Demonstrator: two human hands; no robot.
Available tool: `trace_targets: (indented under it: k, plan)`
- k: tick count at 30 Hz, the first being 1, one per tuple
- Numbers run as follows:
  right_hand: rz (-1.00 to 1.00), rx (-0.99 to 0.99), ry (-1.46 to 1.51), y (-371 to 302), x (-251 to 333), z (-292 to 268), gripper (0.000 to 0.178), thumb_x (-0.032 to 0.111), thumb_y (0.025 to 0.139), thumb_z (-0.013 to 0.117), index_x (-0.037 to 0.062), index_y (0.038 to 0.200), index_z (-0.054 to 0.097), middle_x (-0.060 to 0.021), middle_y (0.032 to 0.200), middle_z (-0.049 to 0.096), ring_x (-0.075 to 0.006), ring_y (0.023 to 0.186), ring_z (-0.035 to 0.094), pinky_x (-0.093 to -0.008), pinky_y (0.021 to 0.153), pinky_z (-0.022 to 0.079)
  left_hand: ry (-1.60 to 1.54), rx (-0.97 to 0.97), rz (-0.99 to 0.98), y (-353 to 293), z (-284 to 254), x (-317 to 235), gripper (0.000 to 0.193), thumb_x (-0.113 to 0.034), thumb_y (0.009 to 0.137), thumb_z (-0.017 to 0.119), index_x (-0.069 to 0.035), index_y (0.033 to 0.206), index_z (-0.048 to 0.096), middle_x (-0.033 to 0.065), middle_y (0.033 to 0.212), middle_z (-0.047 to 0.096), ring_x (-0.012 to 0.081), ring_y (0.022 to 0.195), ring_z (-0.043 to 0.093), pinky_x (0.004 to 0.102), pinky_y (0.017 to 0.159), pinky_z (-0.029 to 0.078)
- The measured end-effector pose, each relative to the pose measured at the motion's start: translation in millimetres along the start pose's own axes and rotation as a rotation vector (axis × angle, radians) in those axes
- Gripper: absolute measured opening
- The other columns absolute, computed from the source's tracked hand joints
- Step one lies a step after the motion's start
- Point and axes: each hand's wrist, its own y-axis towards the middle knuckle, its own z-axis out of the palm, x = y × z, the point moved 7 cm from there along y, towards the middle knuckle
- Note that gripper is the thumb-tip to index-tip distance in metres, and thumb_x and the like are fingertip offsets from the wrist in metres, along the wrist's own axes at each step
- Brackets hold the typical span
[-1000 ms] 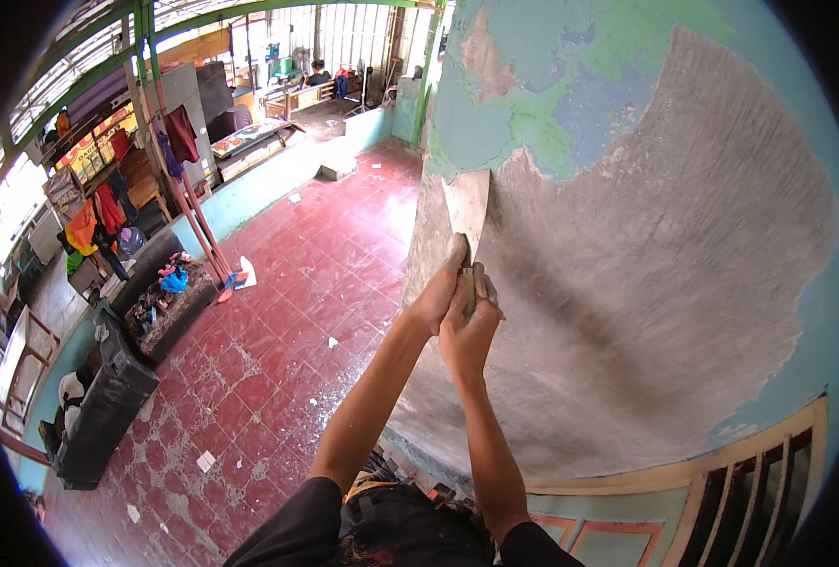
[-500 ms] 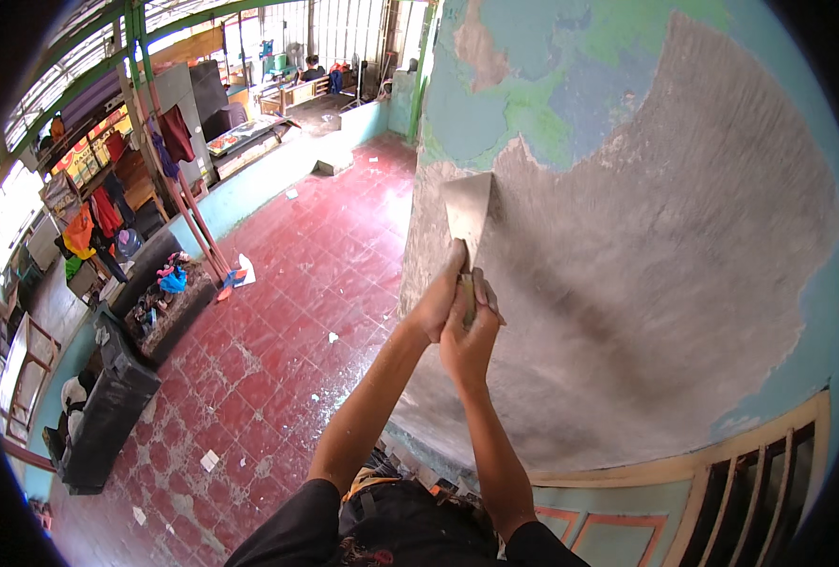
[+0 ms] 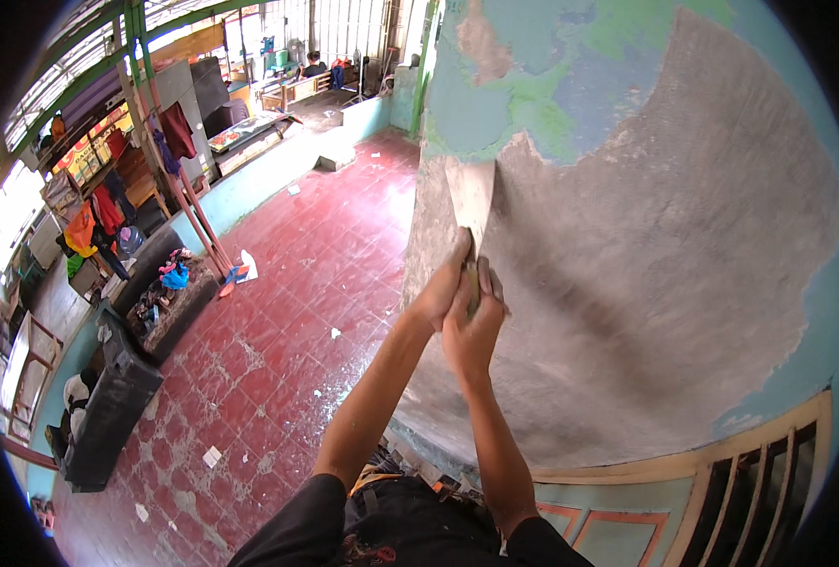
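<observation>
Red floor [image 3: 278, 312] with scraps [image 3: 213, 457] spreads left from the wall [image 3: 665, 246] to dark furniture [image 3: 112, 430]; a barred frame [image 3: 755, 491] bounds the wall's lower right. Left hand [image 3: 443, 295] and right hand [image 3: 473, 326] clasp the scraper [image 3: 473, 194], blade near the paint [image 3: 481, 104] edge.

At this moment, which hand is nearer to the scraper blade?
The left hand, extended up to the scraper blade; the right hand grips lower, around the handle.
</observation>
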Motion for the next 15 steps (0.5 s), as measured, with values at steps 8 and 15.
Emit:
trace_targets:
  k: [8,15]
  plan:
    - [0.023,0.064,0.061,-6.5,2.4,13.1,0.041,0.022,0.098,0.047,-0.0132,0.118,0.056,-0.0287,0.117,0.058,-0.038,0.109,0.059,-0.0423,0.094,0.045,0.05,-0.024,-0.019,-4.0,-18.0,-9.5,0.077,-0.065,0.097,0.023,-0.003,0.057,0.045,0.0185,0.063,0.056,0.0333,0.065,0.059,0.0422,0.072,0.051]
    - [0.033,0.184,0.198,0.4,-15.5,13.7,0.038,0.022,0.098,0.042,-0.0095,0.115,0.056,-0.0237,0.11,0.055,-0.0373,0.105,0.058,-0.0454,0.088,0.046,0.06,-0.082,-0.022,-6.2,-7.2,-13.2,0.076,-0.063,0.098,0.021,-0.003,0.058,0.046,0.0183,0.063,0.056,0.0349,0.065,0.06,0.0448,0.072,0.052]
